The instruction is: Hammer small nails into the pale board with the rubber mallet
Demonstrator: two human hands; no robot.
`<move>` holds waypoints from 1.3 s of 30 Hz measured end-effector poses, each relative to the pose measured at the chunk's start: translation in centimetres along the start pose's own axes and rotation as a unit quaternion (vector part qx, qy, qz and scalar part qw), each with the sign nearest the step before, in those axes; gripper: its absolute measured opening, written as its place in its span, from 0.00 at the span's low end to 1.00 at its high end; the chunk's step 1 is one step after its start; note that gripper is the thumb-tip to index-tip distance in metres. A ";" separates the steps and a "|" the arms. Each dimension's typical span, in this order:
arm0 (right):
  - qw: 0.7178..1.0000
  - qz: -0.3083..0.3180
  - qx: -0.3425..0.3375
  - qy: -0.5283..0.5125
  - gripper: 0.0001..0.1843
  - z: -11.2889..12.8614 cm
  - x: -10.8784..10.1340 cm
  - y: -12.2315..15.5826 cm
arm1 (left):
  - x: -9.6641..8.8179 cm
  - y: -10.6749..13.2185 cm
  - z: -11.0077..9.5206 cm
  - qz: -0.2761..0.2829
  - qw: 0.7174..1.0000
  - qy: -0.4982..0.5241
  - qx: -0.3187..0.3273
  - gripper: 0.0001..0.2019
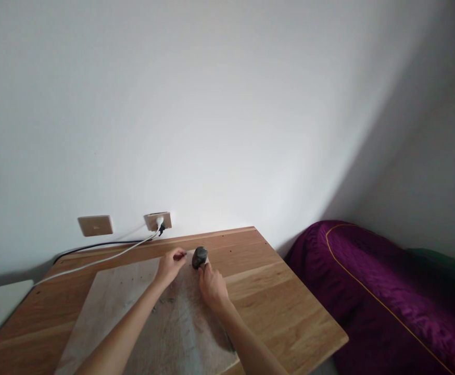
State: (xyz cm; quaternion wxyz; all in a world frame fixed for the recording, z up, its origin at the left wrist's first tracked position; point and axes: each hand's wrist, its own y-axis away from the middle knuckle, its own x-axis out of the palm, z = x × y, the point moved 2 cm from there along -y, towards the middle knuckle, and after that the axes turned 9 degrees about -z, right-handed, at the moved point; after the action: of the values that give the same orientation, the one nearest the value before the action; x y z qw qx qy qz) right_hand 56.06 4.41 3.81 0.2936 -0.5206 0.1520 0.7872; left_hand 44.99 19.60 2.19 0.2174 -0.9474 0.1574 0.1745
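Note:
My right hand (213, 285) is wrapped round the short handle of a hammer with a thick, dark, rounded head (200, 257). The head is over the far right part of a pale wooden board (106, 291), close to my left hand. With fingertips pinched together, my left hand (172, 265) holds a small, thin, nail-like piece at the board's far edge; most of it is hidden by the fingers. Several small grey pieces (160, 304), too blurred to name surely, lie on the board between my forearms. Small dark dots (133, 279) mark its far left part.
The board lies on a wooden table (270, 297) against a white wall. A white cable (95, 263) and a dark cable run from a wall socket (158, 221) over the table's left side. A white panel (1, 307) is at left; purple fabric (352, 291) is at right.

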 end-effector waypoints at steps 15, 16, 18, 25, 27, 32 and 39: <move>1.000 -0.004 -0.009 -0.012 0.20 -0.2 0.3 -0.1 | 0.2 0.7 1.2 -0.081 0.990 0.110 -0.019 0.18; 1.000 -0.004 -0.012 -0.010 0.20 -0.2 0.2 -0.1 | 0.2 0.3 0.7 -0.073 0.990 0.117 -0.013 0.18; 1.000 -0.003 -0.013 -0.005 0.20 -0.2 0.2 -0.1 | 0.1 -0.6 0.1 -0.062 0.988 0.137 -0.015 0.18; 1.000 0.000 0.004 -0.014 0.18 0.1 -0.4 0.1 | 0.7 -1.2 1.4 -0.054 0.982 0.177 -0.047 0.22; 1.000 0.001 0.008 -0.009 0.18 0.2 -0.5 0.1 | 1.2 -0.8 2.2 -0.045 0.985 0.159 -0.041 0.22; 1.000 0.004 0.011 -0.006 0.18 0.0 -0.5 0.0 | 1.7 -0.1 3.0 -0.041 0.993 0.107 -0.007 0.18; 1.000 0.011 0.006 -0.001 0.18 0.2 -0.9 0.2 | 1.5 0.4 1.7 -0.002 0.997 0.067 0.022 0.12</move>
State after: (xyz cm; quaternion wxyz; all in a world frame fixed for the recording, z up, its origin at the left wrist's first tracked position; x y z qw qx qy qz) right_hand 56.07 4.13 4.66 0.2883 -0.5166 0.1623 0.7898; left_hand 45.73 19.73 0.05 0.2272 -0.9524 0.1731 0.1063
